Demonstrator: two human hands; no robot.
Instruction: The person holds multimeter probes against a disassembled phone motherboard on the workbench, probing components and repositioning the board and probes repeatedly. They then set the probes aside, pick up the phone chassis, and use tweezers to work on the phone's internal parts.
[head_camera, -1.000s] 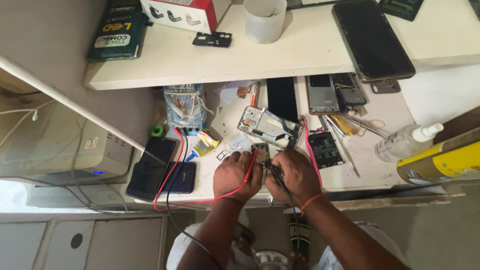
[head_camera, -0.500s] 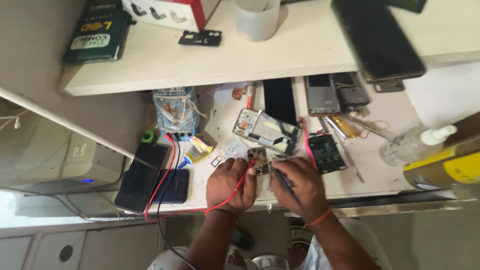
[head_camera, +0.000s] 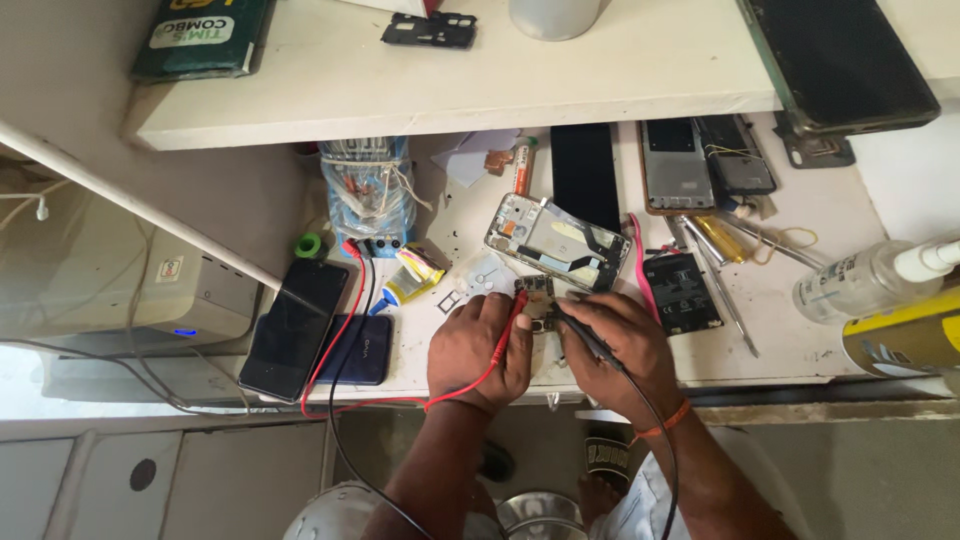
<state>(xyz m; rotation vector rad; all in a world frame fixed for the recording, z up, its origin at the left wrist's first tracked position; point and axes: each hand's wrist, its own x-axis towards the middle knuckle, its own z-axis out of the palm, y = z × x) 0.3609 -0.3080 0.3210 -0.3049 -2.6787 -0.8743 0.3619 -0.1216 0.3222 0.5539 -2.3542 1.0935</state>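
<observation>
both hands work close together at the front edge of the white bench (head_camera: 800, 330). left hand (head_camera: 478, 345) is closed around a red probe (head_camera: 517, 303), its tip angled down onto a small circuit board (head_camera: 535, 300) that lies on the bench between the two hands; right hand (head_camera: 612, 345) pinches a black probe (head_camera: 583, 330) like a pen, its point aimed at the same board from the other side. red wire (head_camera: 340, 340) and black wire (head_camera: 365, 300) run off to the left toward a bundle in a clear plastic bag (head_camera: 362, 195). just behind the board rests an opened phone frame (head_camera: 555, 243), with a black battery (head_camera: 680, 293) to its right and some screwdrivers (head_camera: 725, 270) beyond that. two dark phones (head_camera: 300, 325) lie at the left. by the look of it, the step in hand is testing points on the board with both probes. the next move likely calls for steady tips, each held on one tiny contact without slipping onto a neighbour, and for the board to keep flat and not slide; whether both tips actually touch metal is too small to tell.
</observation>
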